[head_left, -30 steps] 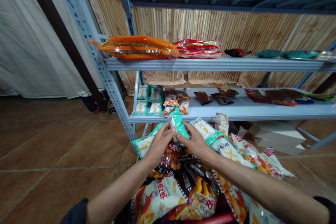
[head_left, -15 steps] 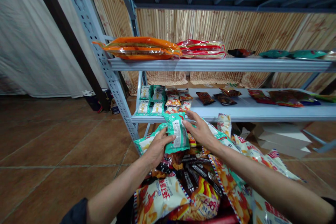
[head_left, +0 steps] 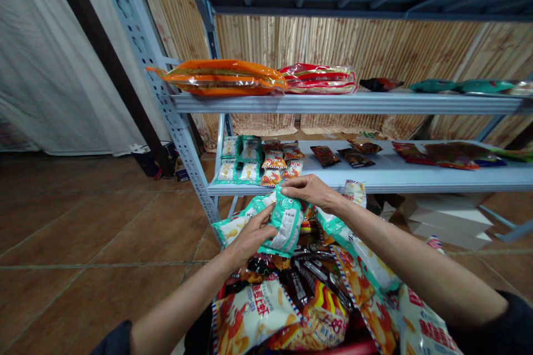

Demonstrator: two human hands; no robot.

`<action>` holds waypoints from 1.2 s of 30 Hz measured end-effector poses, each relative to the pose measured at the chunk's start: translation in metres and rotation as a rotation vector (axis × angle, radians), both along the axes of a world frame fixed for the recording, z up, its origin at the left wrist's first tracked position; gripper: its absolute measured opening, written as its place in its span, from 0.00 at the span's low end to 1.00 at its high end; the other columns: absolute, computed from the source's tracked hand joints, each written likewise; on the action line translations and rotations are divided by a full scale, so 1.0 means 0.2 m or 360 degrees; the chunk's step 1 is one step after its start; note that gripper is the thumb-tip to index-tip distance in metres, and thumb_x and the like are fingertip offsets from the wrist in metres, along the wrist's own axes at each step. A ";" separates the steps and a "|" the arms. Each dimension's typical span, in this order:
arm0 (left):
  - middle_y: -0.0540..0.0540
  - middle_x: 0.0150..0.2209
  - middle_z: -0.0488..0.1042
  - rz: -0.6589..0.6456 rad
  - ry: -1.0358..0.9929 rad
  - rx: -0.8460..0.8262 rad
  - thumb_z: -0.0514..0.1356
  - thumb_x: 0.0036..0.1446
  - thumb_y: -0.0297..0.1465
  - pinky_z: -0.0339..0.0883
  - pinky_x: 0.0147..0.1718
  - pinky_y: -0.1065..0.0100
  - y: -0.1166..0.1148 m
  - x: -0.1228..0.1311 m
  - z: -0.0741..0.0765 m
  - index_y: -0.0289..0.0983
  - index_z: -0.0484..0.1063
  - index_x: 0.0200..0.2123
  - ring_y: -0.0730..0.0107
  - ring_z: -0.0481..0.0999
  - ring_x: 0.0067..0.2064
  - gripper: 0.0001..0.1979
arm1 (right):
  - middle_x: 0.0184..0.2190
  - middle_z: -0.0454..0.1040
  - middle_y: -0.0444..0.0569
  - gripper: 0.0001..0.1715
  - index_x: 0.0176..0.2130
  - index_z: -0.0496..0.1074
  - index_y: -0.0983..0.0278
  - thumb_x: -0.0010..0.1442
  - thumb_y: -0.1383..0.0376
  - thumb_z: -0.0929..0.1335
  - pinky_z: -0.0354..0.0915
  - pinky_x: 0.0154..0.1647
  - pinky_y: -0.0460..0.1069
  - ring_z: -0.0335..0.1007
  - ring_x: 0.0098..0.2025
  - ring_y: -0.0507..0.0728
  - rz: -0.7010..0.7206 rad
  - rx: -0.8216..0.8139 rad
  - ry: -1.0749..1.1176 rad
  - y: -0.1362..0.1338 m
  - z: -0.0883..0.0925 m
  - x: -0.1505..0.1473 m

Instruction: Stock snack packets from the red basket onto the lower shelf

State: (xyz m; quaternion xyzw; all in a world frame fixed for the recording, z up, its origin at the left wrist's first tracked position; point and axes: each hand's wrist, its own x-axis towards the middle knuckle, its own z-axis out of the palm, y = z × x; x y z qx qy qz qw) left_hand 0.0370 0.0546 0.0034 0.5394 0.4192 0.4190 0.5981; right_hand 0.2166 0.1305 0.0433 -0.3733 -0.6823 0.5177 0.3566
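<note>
Head view: bags (head_left: 258, 313) lie heaped below the packet (head_left: 288, 228).

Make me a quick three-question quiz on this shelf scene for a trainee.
1. True or false: the left hand and right hand touch the same teal packet.
2. Fill in: left of the red packaging, the big packaging is mostly ____.
3. Choose: where are the white boxes? A, between the hands; B, under the lower shelf; C, against the white curtain.

Key: 1 true; 2 orange; 3 B.
</note>
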 end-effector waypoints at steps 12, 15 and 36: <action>0.44 0.50 0.72 0.0095 0.0066 0.0079 0.66 0.43 0.37 0.64 0.46 0.61 -0.04 0.01 -0.03 0.39 0.66 0.53 0.56 0.70 0.50 0.31 | 0.23 0.69 0.42 0.12 0.26 0.72 0.63 0.52 0.58 0.66 0.57 0.28 0.46 0.60 0.26 0.50 -0.0226 0.0546 -0.0203 0.04 -0.05 -0.05; 0.43 0.50 0.72 0.0036 -0.0053 0.0012 0.65 0.45 0.37 0.65 0.45 0.62 -0.05 0.01 -0.02 0.38 0.65 0.53 0.57 0.71 0.48 0.30 | 0.25 0.71 0.43 0.12 0.28 0.73 0.64 0.53 0.58 0.66 0.58 0.31 0.46 0.63 0.28 0.51 -0.0295 0.0620 -0.0277 0.05 -0.06 -0.06; 0.45 0.46 0.74 0.0189 -0.0556 -0.0433 0.61 0.51 0.37 0.69 0.39 0.66 -0.01 -0.03 -0.09 0.40 0.68 0.49 0.66 0.75 0.42 0.21 | 0.21 0.73 0.42 0.15 0.26 0.70 0.64 0.38 0.62 0.75 0.64 0.27 0.47 0.67 0.23 0.50 -0.0521 -0.0501 0.0445 -0.03 -0.10 -0.03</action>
